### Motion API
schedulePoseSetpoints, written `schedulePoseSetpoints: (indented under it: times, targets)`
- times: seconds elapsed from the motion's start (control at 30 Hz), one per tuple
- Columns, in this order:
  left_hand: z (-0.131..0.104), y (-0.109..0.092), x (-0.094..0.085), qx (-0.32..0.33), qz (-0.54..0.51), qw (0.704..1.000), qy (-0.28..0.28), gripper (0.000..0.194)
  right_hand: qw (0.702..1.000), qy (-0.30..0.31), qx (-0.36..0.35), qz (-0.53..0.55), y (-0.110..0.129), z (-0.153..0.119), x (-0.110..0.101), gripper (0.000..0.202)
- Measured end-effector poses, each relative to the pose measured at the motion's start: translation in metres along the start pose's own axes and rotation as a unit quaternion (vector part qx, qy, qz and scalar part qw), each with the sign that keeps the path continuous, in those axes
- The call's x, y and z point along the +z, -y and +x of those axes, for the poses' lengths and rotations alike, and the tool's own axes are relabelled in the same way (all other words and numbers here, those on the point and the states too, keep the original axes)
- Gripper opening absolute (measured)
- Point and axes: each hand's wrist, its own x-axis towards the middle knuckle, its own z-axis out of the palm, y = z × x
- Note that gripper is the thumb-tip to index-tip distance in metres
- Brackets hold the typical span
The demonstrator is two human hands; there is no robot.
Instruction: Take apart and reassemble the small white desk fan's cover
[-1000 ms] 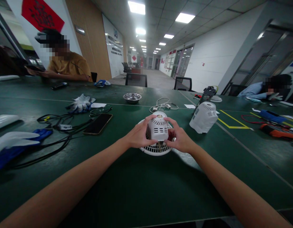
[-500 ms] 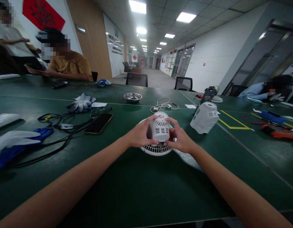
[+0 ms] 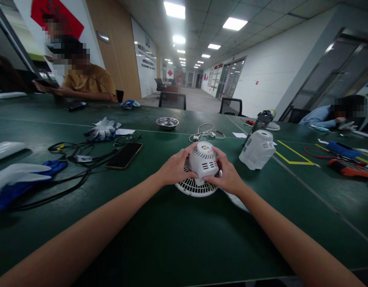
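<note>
Between my two hands sits a white vented motor housing [image 3: 203, 161], slotted on its side and with a round hole on top. My left hand [image 3: 179, 166] is closed on its left side, thumb low at the front. On the right side my right hand [image 3: 227, 169] grips it too, its thumb near the lower front edge. Beneath the housing lies a round white fan grille [image 3: 196, 189], face down on the table. Fingers hide the housing's sides and part of the grille. A pale sheet [image 3: 239, 202] shows by my right wrist.
To the right stand a white plastic housing [image 3: 257, 149] and a dark bottle [image 3: 260, 119]. A steel bowl [image 3: 167, 122] and white cable [image 3: 208, 133] lie beyond. Leftward are a phone [image 3: 124, 155], black cables [image 3: 88, 169] and gloves [image 3: 21, 179]. Other people sit across the table.
The housing has turned in my hands, so its slots face further right, and it sits closer over the grille. My hands have shifted slightly with it. The standing person at far left has moved right.
</note>
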Motion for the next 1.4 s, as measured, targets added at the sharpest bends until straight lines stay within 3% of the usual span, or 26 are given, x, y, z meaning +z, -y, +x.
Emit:
schedulePoseSetpoints:
  times: [0.1,0.3,0.5,0.7,0.97,1.13,1.4]
  targets:
    - [-0.001,0.001,-0.001,-0.017,0.002,1.000,-0.002,0.112,0.999,0.029,0.006,0.043,-0.004,0.000,-0.004,0.106]
    - [-0.002,0.007,0.001,-0.036,0.042,0.998,-0.025,0.088,0.996,0.043,0.012,0.073,-0.012,0.000,-0.009,0.107]
    - [-0.007,0.033,-0.001,-0.169,0.012,0.984,-0.055,0.066,0.998,0.024,-0.014,0.055,-0.020,0.000,-0.014,0.096]
    - [-0.010,0.046,0.000,-0.222,-0.013,0.973,-0.056,0.061,0.999,-0.001,-0.008,0.039,-0.032,0.002,-0.012,0.082]
    - [-0.011,0.047,0.001,-0.221,-0.020,0.974,-0.040,0.060,0.998,-0.010,0.002,0.064,-0.030,0.001,-0.009,0.086]
    - [-0.010,0.045,0.000,-0.211,-0.014,0.977,-0.042,0.056,0.996,0.022,-0.010,0.082,-0.034,0.001,-0.018,0.078]
    - [-0.008,0.044,0.001,-0.226,-0.006,0.974,-0.033,0.052,0.999,0.043,-0.017,-0.004,-0.040,0.000,-0.032,0.069]
